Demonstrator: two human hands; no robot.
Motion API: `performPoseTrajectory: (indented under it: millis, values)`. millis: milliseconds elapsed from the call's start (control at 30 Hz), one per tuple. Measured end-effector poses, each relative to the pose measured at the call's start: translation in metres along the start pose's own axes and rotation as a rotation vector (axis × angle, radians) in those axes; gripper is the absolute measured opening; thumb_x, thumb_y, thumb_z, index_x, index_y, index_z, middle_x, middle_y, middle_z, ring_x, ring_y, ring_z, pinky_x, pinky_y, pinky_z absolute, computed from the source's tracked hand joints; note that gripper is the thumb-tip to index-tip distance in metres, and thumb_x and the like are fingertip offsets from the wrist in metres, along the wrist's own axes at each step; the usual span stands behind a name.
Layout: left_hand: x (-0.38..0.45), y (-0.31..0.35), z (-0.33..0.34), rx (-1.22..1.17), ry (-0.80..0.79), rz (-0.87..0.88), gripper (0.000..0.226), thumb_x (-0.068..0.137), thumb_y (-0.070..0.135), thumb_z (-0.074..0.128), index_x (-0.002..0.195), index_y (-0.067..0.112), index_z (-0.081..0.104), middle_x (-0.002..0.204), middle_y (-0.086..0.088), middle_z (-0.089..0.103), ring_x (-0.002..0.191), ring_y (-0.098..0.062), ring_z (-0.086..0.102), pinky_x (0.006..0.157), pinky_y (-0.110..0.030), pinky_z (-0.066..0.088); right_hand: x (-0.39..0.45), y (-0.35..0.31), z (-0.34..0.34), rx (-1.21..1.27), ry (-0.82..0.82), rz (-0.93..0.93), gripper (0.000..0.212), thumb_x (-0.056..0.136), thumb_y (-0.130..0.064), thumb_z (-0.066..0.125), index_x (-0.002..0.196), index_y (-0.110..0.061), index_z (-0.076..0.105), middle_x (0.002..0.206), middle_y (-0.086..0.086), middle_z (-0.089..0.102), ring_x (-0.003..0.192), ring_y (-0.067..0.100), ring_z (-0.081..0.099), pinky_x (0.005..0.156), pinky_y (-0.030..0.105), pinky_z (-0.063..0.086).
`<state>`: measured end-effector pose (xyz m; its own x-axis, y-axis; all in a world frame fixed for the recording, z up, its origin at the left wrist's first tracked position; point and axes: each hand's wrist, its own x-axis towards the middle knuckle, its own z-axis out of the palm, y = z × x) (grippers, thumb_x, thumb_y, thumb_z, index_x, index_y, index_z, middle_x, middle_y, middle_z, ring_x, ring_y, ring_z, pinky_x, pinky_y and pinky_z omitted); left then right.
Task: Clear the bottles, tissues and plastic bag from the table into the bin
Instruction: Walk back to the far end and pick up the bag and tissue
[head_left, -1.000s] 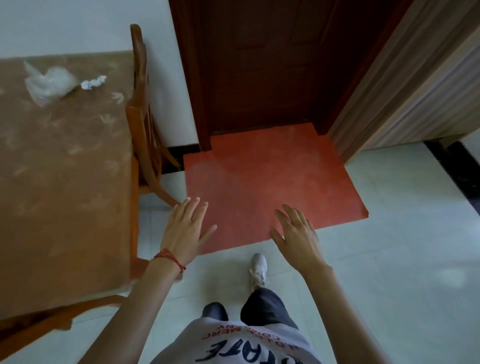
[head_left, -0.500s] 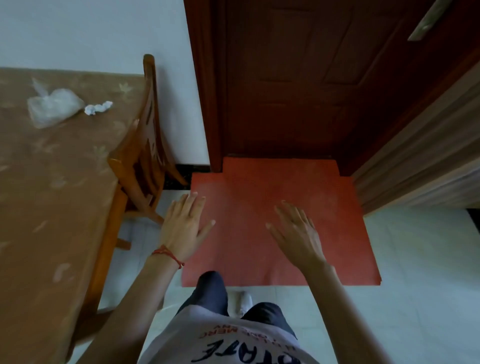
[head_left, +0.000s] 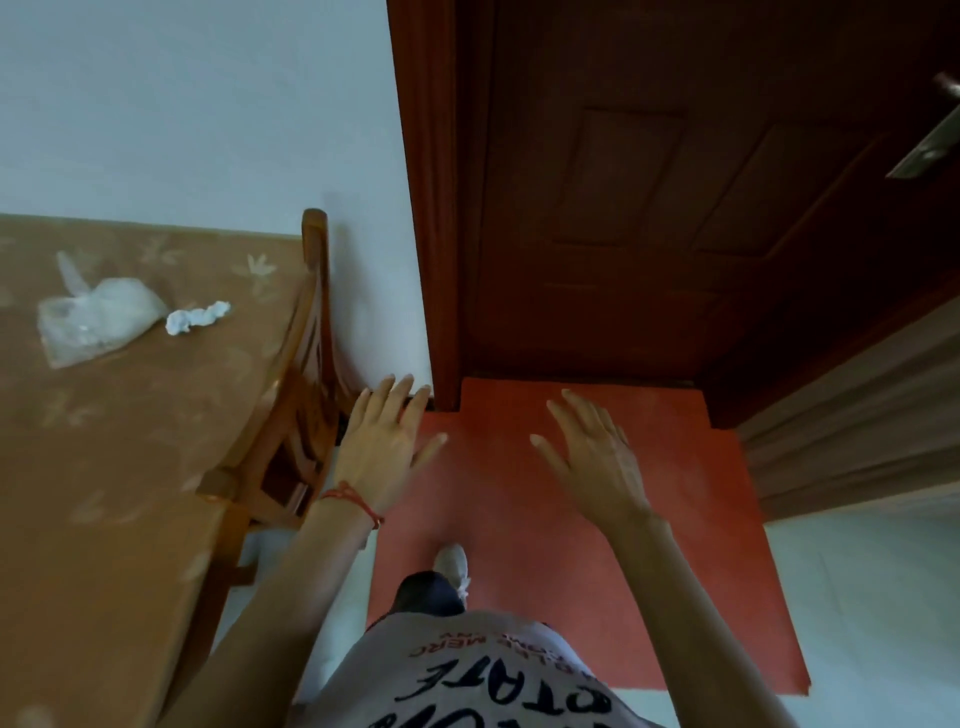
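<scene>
On the table (head_left: 104, 467) to your left, a crumpled clear plastic bag (head_left: 96, 319) lies near the far edge, and a small wad of white tissue (head_left: 195, 318) sits just beside it on its right, touching or nearly touching the bag's corner. Both rest on the brown cloth with its pale leaf pattern; you can see no bottles on the part of the tabletop that shows.

Your left hand (head_left: 384, 449) is held out in front of you, palm down, fingers spread and holding nothing. A red string bracelet (head_left: 353, 499) circles that wrist. The hand hovers over the edge of a wooden chair (head_left: 291, 415) that is pushed in against the table's right side, and it is well apart from the bag and tissue.

Your right hand (head_left: 592, 457) is likewise open and empty, fingers loosely splayed, hanging above the red mat (head_left: 701, 545) on the floor.

Ahead of you stands a dark brown door (head_left: 649, 208), closed, with a metal handle (head_left: 930, 140) at the upper right. One white shoe (head_left: 452, 564) is planted on the mat below your hands, and your light printed shirt (head_left: 493, 680) fills the bottom of the view.
</scene>
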<state>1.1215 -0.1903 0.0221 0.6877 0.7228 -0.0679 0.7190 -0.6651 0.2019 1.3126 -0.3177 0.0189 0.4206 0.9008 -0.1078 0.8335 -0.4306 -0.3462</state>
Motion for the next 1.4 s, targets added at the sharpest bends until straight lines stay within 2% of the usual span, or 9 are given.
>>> performPoseTrajectory:
  millis: [67, 200, 333, 567, 733, 967, 1100, 1233, 1400]
  values:
    - [0.022, -0.011, -0.006, 0.003, 0.02, -0.011, 0.068, 0.088, 0.053, 0.025, 0.125, 0.001, 0.05, 0.129, -0.023, 0.054, 0.124, -0.04, 0.045, 0.102, -0.055, 0.033, 0.026, -0.006, -0.005, 0.007, 0.002, -0.005, 0.053, 0.093, -0.043, 0.042, 0.139, -0.017, 0.035, 0.152, 0.004, 0.028, 0.138, 0.021, 0.024, 0.11, 0.043, 0.025]
    - [0.055, -0.03, -0.015, -0.01, 0.039, -0.038, 0.075, 0.089, 0.057, 0.015, 0.126, 0.001, 0.049, 0.13, -0.023, 0.053, 0.125, -0.04, 0.043, 0.102, -0.055, 0.034, 0.07, -0.015, -0.012, 0.025, 0.02, -0.032, 0.052, 0.093, -0.043, 0.043, 0.138, -0.017, 0.037, 0.152, 0.003, 0.028, 0.139, 0.019, 0.022, 0.11, 0.042, 0.026]
    - [0.08, -0.043, -0.021, -0.027, 0.052, -0.118, 0.068, 0.087, 0.052, 0.025, 0.124, 0.002, 0.051, 0.129, -0.023, 0.054, 0.124, -0.04, 0.044, 0.102, -0.055, 0.033, 0.109, -0.02, -0.018, 0.019, 0.011, -0.087, 0.052, 0.093, -0.043, 0.043, 0.138, -0.017, 0.038, 0.151, 0.003, 0.029, 0.139, 0.019, 0.023, 0.111, 0.038, 0.023]
    - [0.114, -0.057, -0.037, -0.049, 0.114, -0.29, 0.08, 0.09, 0.058, 0.006, 0.122, 0.001, 0.054, 0.126, -0.023, 0.056, 0.121, -0.04, 0.048, 0.099, -0.056, 0.037, 0.191, -0.034, -0.025, 0.018, -0.013, -0.26, 0.051, 0.092, -0.041, 0.046, 0.136, -0.016, 0.041, 0.149, 0.005, 0.033, 0.138, 0.02, 0.026, 0.11, 0.034, 0.023]
    - [0.127, -0.069, -0.047, -0.067, 0.214, -0.479, 0.065, 0.088, 0.051, 0.031, 0.123, 0.001, 0.053, 0.129, -0.022, 0.054, 0.123, -0.04, 0.046, 0.102, -0.053, 0.031, 0.253, -0.059, -0.033, 0.009, -0.085, -0.452, 0.051, 0.093, -0.042, 0.044, 0.137, -0.016, 0.04, 0.149, 0.005, 0.034, 0.137, 0.021, 0.026, 0.11, 0.036, 0.024]
    - [0.116, -0.085, -0.055, -0.11, 0.288, -0.763, 0.086, 0.086, 0.062, 0.003, 0.128, 0.002, 0.048, 0.135, -0.022, 0.048, 0.129, -0.039, 0.039, 0.105, -0.053, 0.03, 0.309, -0.109, -0.03, 0.031, -0.199, -0.738, 0.05, 0.092, -0.037, 0.048, 0.135, -0.013, 0.042, 0.148, 0.007, 0.034, 0.137, 0.021, 0.028, 0.11, 0.035, 0.026]
    - [0.099, -0.096, -0.055, -0.096, 0.302, -0.928, 0.076, 0.086, 0.058, 0.018, 0.128, 0.002, 0.049, 0.135, -0.021, 0.048, 0.129, -0.038, 0.039, 0.106, -0.052, 0.028, 0.323, -0.145, -0.022, 0.049, -0.244, -0.875, 0.05, 0.091, -0.035, 0.05, 0.134, -0.01, 0.043, 0.145, 0.011, 0.038, 0.134, 0.025, 0.033, 0.107, 0.038, 0.03]
    - [0.081, -0.112, -0.058, -0.068, 0.315, -1.037, 0.079, 0.087, 0.06, 0.012, 0.126, 0.002, 0.051, 0.132, -0.022, 0.051, 0.126, -0.039, 0.043, 0.103, -0.054, 0.033, 0.329, -0.182, -0.01, 0.077, -0.264, -0.98, 0.05, 0.091, -0.038, 0.049, 0.134, -0.012, 0.044, 0.145, 0.009, 0.039, 0.133, 0.024, 0.035, 0.105, 0.039, 0.033]
    - [0.062, -0.142, -0.057, -0.059, 0.33, -1.125, 0.065, 0.083, 0.047, 0.03, 0.123, 0.002, 0.053, 0.13, -0.021, 0.053, 0.123, -0.039, 0.046, 0.1, -0.054, 0.036, 0.331, -0.229, 0.011, 0.103, -0.255, -1.082, 0.049, 0.091, -0.036, 0.052, 0.132, -0.012, 0.046, 0.142, 0.009, 0.043, 0.131, 0.025, 0.039, 0.099, 0.042, 0.042]
